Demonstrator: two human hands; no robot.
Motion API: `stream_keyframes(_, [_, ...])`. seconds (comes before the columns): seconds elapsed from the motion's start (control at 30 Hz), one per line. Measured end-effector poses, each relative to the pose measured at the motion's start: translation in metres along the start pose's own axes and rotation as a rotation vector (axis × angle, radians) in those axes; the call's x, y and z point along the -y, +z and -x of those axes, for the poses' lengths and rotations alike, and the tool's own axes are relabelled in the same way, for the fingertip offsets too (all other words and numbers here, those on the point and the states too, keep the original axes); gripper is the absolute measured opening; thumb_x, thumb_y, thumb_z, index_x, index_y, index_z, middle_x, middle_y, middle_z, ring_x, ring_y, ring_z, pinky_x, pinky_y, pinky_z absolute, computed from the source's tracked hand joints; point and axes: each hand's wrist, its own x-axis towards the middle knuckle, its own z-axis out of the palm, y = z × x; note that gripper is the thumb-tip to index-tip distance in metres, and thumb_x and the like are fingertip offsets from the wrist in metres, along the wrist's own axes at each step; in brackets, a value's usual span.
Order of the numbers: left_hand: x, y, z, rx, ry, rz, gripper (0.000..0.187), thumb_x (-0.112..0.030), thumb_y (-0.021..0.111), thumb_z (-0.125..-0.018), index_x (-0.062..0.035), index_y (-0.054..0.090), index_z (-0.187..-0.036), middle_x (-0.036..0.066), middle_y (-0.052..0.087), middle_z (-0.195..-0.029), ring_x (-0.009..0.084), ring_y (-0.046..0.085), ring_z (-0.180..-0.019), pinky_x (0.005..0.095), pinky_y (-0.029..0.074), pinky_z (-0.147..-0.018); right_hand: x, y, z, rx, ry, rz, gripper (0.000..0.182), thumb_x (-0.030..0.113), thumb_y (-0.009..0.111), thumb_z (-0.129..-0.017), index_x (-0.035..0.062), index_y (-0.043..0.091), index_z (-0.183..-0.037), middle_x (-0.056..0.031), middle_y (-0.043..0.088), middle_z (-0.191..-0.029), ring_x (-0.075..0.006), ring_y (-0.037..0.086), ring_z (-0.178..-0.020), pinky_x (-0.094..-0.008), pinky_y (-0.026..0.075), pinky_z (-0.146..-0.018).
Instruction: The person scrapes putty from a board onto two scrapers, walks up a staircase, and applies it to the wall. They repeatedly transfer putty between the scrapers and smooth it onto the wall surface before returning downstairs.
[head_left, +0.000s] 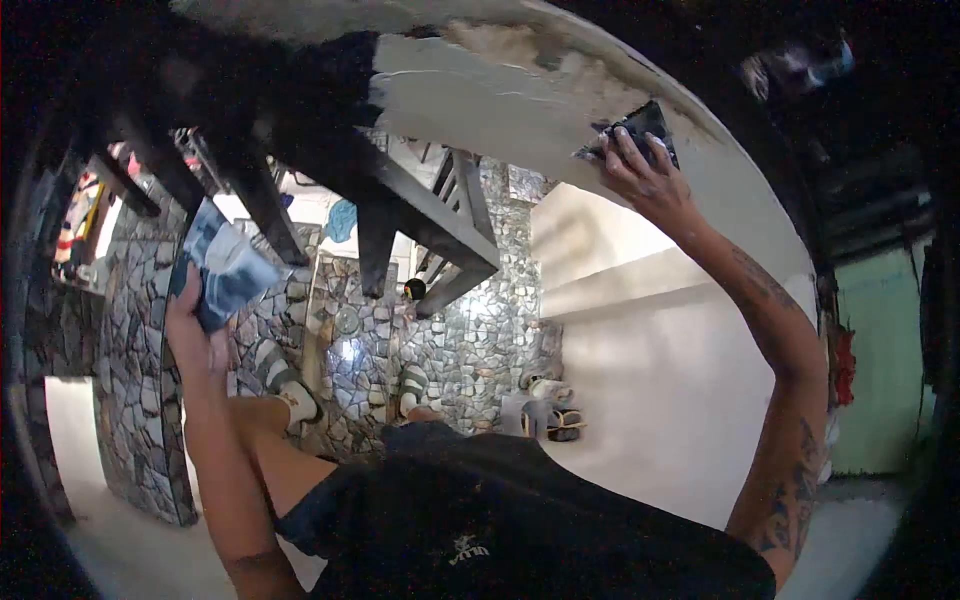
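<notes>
At the left, my left hand (197,325) is closed on the lower edge of a flat blue-grey board (212,290), which carries a smear of pale paste (232,258). Up at the right, my right hand (645,178) grips a dark, square-cornered flat spreader (640,130). The spreader lies against, or very close to, the pale wall surface (480,100). Whitish paste marks the fingers of my right hand. Above the spreader the wall shows a rough, brownish patch (510,45) beside smoother grey-white coating.
Dark slatted woodwork (430,220) juts out between my hands. Below are a stone-patterned floor (345,350), my slippered feet, and a pale ledge (610,280). Dark-and-yellow items (564,424) lie by the wall's foot. A green panel (880,360) stands at the right.
</notes>
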Motion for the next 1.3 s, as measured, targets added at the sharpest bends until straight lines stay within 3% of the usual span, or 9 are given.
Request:
stream_keyframes(0.17, [0.008, 0.004, 0.033, 0.112, -0.180, -0.038, 0.035, -0.016, 0.058, -0.085, 0.0005, 0.049, -0.114, 0.009, 0.059, -0.106, 0.0218, 0.060, -0.093, 0.0340, 0.049, -0.081, -0.015, -0.049, 0.044, 0.129, 0.230, -0.378, 0.047, 0.024, 0.053, -0.077, 0.0181, 0.046, -0.123, -0.0089, 0.048, -0.119, -0.0277, 0.041, -0.119, -0.0427, 0.034, -0.097])
stream_keyframes(0.27, [0.028, 0.042, 0.065, 0.224, -0.302, 0.042, 0.036, -0.011, 0.054, -0.086, 0.0016, 0.045, -0.119, 0.010, 0.056, -0.111, 0.0224, 0.058, -0.098, 0.0372, 0.047, -0.086, 0.005, -0.108, 0.049, 0.145, 0.690, -1.035, 0.058, 0.029, 0.058, -0.074, 0.0141, 0.042, -0.128, -0.0105, 0.048, -0.120, -0.0271, 0.042, -0.119, -0.0410, 0.033, -0.099])
stream_keyframes(0.37, [0.069, 0.091, 0.098, 0.266, -0.416, 0.063, 0.037, -0.012, 0.056, -0.084, -0.0008, 0.047, -0.118, 0.008, 0.058, -0.106, 0.0204, 0.058, -0.095, 0.0355, 0.047, -0.084, 0.069, -0.134, 0.049, -0.400, 1.362, -2.207, 0.082, 0.011, 0.067, -0.056, 0.0026, 0.036, -0.132, -0.0110, 0.046, -0.124, -0.0228, 0.043, -0.117, -0.0362, 0.032, -0.102])
stream_keyframes(0.5, [0.114, 0.147, 0.109, 0.265, -0.454, -0.086, 0.035, -0.016, 0.064, -0.080, -0.0045, 0.050, -0.110, 0.004, 0.058, -0.097, 0.0170, 0.058, -0.091, 0.0337, 0.048, -0.080, 0.126, -0.169, -0.003, -0.544, 1.849, -2.651, 0.094, -0.004, 0.058, -0.043, 0.0009, 0.033, -0.133, -0.0093, 0.047, -0.122, -0.0227, 0.045, -0.114, -0.0328, 0.033, -0.101])
stream_keyframes(0.63, [0.097, 0.189, 0.119, 0.242, -0.442, -0.015, 0.033, -0.015, 0.066, -0.078, -0.0053, 0.051, -0.106, 0.003, 0.058, -0.094, 0.0161, 0.058, -0.087, 0.0313, 0.049, -0.077, 0.156, -0.176, -0.029, -0.767, 1.546, -2.790, 0.086, -0.011, 0.054, -0.053, 0.0039, 0.030, -0.134, -0.0144, 0.044, -0.124, -0.0255, 0.047, -0.112, -0.0375, 0.037, -0.098])
stream_keyframes(0.77, [0.099, 0.182, 0.116, 0.299, -0.483, 0.066, 0.030, -0.014, 0.063, -0.080, -0.0070, 0.049, -0.106, 0.005, 0.058, -0.093, 0.0174, 0.059, -0.084, 0.0301, 0.049, -0.074, 0.151, -0.171, -0.039, -0.433, 0.941, -2.024, 0.064, -0.011, 0.045, -0.061, 0.0066, 0.039, -0.122, -0.0177, 0.040, -0.123, -0.0319, 0.041, -0.117, -0.0391, 0.030, -0.101])
stream_keyframes(0.9, [0.111, 0.154, 0.114, 0.276, -0.406, -0.127, 0.023, -0.018, 0.063, -0.079, -0.0057, 0.055, -0.097, 0.000, 0.057, -0.084, 0.0114, 0.055, -0.075, 0.0271, 0.046, -0.067, 0.178, -0.166, -0.043, -0.378, 0.941, -2.017, 0.074, -0.019, 0.045, -0.056, 0.0090, 0.042, -0.125, -0.0190, 0.039, -0.117, -0.0349, 0.040, -0.116, -0.0403, 0.031, -0.100])
stream_keyframes(1.07, [0.097, 0.141, 0.126, 0.114, -0.317, 0.100, 0.019, -0.016, 0.066, -0.078, -0.0033, 0.057, -0.089, 0.001, 0.056, -0.082, 0.0113, 0.056, -0.074, 0.0263, 0.047, -0.069, 0.203, -0.165, -0.028, 0.311, 0.729, -1.808, 0.069, -0.012, 0.049, -0.062, 0.0130, 0.046, -0.126, -0.0180, 0.043, -0.115, -0.0347, 0.044, -0.109, -0.0456, 0.034, -0.097])
stream_keyframes(1.3, [0.009, 0.072, 0.094, 0.060, -0.200, 0.098, 0.040, -0.019, 0.058, -0.086, -0.0026, 0.045, -0.120, 0.011, 0.056, -0.104, 0.0185, 0.057, -0.094, 0.0320, 0.047, -0.081, 0.091, -0.144, -0.100, -0.123, 0.496, -0.780, 0.050, 0.013, 0.059, -0.070, 0.0241, 0.055, -0.119, -0.0076, 0.051, -0.111, -0.0257, 0.048, -0.108, -0.0529, 0.034, -0.090])
